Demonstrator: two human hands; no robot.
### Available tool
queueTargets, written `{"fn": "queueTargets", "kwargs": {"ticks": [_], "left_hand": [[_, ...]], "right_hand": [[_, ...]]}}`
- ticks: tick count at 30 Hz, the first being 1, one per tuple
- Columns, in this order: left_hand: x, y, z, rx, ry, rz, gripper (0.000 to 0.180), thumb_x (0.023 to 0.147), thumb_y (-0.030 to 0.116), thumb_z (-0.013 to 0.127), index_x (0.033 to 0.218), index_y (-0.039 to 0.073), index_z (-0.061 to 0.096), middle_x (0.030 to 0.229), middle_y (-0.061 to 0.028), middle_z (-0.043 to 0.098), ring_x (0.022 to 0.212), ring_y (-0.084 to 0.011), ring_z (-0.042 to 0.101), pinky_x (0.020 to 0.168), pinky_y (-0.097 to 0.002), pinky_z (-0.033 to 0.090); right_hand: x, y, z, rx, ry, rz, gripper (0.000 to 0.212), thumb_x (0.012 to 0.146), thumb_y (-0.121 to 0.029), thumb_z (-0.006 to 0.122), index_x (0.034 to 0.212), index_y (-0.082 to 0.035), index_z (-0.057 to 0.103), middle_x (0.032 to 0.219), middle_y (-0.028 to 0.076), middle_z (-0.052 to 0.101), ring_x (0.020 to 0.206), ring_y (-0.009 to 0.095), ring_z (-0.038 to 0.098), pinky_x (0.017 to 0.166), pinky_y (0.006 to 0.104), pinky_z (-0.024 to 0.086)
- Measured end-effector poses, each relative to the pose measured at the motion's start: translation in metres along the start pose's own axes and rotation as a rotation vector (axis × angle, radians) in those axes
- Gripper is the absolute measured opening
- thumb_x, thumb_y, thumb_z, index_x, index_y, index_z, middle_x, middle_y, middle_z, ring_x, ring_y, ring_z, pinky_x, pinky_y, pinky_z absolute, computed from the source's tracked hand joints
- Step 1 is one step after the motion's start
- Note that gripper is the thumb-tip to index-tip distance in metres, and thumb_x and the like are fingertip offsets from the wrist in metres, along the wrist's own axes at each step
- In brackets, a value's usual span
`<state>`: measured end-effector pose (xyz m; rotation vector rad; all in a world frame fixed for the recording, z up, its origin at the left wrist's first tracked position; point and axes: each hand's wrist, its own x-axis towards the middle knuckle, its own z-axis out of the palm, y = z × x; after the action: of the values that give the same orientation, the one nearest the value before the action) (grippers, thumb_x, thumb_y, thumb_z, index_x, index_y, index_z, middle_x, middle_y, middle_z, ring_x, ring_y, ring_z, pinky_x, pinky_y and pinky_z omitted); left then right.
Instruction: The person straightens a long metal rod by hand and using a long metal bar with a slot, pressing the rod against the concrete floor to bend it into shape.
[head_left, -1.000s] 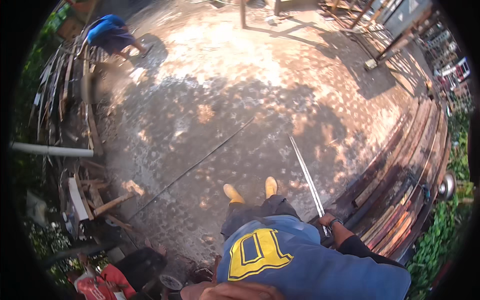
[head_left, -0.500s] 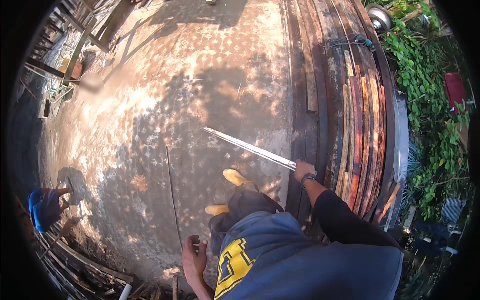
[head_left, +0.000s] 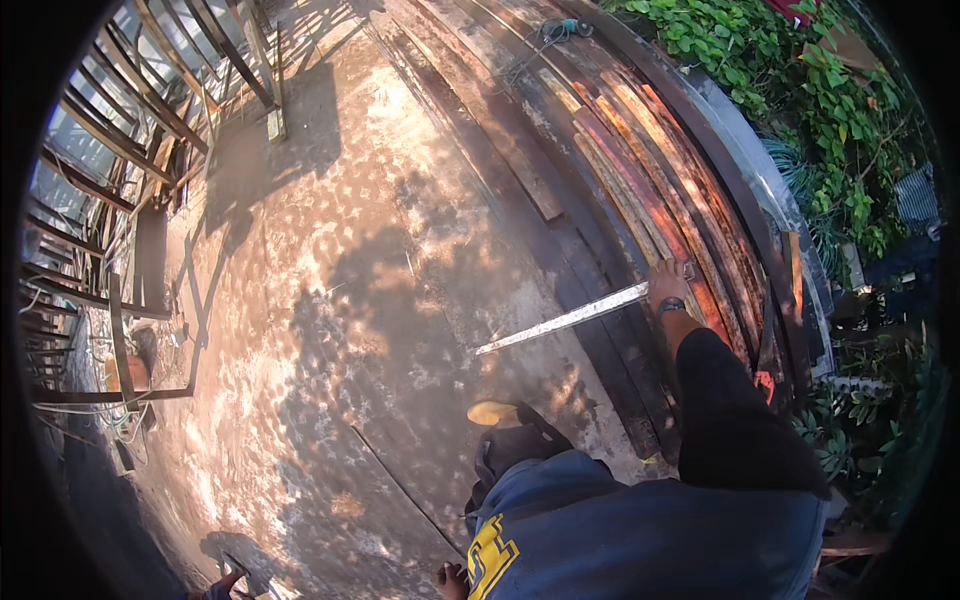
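Note:
My right hand (head_left: 670, 284) is closed round one end of a long, thin, pale metal bar (head_left: 565, 325). The hand is over the long wooden boards (head_left: 655, 210) on the right, and the bar's far end slants left over the concrete ground (head_left: 400, 390). At the bottom edge, beside my shirt, only part of my left hand (head_left: 452, 580) shows. Its fingers look loosely bent and apart, with nothing visible in them. A thin dark strip (head_left: 405, 490) lies on the ground near that hand.
A power tool (head_left: 575, 28) with a cable rests on the far boards. Wooden framing (head_left: 130, 150) stands at the far left. Green plants (head_left: 740, 70) grow beyond the boards. Part of another person (head_left: 225, 585) shows at the bottom left.
The view has turned toward the right. My right hand has carried the bar over the boards, and the bar now slopes the other way. My left hand has dropped mostly out of view.

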<state>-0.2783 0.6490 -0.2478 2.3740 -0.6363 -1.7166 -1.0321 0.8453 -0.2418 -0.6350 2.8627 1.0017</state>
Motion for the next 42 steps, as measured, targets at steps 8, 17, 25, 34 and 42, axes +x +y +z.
{"fn": "queueTargets", "kwargs": {"ticks": [8, 17, 25, 34, 42], "left_hand": [[-0.001, 0.035, 0.015, -0.055, -0.126, 0.019, 0.032, 0.092, 0.023, 0.060, 0.116, 0.003, 0.053, 0.107, -0.0164, 0.061, 0.096, -0.0297, 0.060, 0.080, -0.0412, 0.049], [-0.004, 0.014, 0.025, 0.062, -0.230, 0.164, 0.061, 0.095, 0.034, 0.057, 0.144, 0.015, 0.025, 0.137, -0.0157, 0.044, 0.119, -0.0324, 0.051, 0.089, -0.0484, 0.048], [-0.058, -0.099, 0.057, -0.141, -0.029, -0.002, 0.046, 0.091, 0.036, 0.061, 0.119, 0.001, 0.049, 0.108, -0.0134, 0.061, 0.089, -0.0251, 0.063, 0.068, -0.0383, 0.051], [-0.097, -0.218, 0.128, -0.416, 0.421, -0.084, 0.061, 0.085, 0.052, 0.060, 0.111, -0.003, 0.065, 0.097, -0.0238, 0.068, 0.093, -0.0313, 0.068, 0.082, -0.0404, 0.050], [-0.129, -0.254, 0.168, -0.746, 0.534, -0.321, 0.046, 0.083, 0.047, 0.064, 0.100, 0.005, 0.072, 0.097, -0.0194, 0.070, 0.095, -0.0304, 0.067, 0.084, -0.0392, 0.049]], "right_hand": [[-0.031, -0.131, -0.025, 0.674, -0.066, -0.179, 0.034, 0.081, -0.010, 0.055, 0.114, -0.006, 0.058, 0.121, 0.016, 0.052, 0.123, 0.033, 0.045, 0.105, 0.0491, 0.032], [-0.218, -0.358, -0.041, 0.970, -0.645, -1.003, 0.040, 0.075, -0.037, 0.069, 0.101, -0.007, 0.067, 0.098, 0.018, 0.068, 0.094, 0.035, 0.065, 0.083, 0.0451, 0.050], [-0.117, -0.363, -0.076, 0.808, -0.386, -0.990, 0.037, 0.079, -0.036, 0.059, 0.093, -0.004, 0.069, 0.093, 0.024, 0.067, 0.092, 0.037, 0.066, 0.078, 0.0449, 0.052], [-0.082, -0.350, -0.059, 0.542, -0.905, -0.856, 0.014, 0.086, -0.015, 0.062, 0.090, -0.003, 0.056, 0.069, 0.011, 0.060, 0.051, 0.023, 0.061, 0.037, 0.0362, 0.045], [-0.222, -0.457, -0.143, 0.340, -0.881, -1.313, 0.027, 0.086, -0.019, 0.064, 0.099, -0.005, 0.044, 0.072, 0.011, 0.058, 0.065, 0.025, 0.062, 0.052, 0.0438, 0.048]]}}
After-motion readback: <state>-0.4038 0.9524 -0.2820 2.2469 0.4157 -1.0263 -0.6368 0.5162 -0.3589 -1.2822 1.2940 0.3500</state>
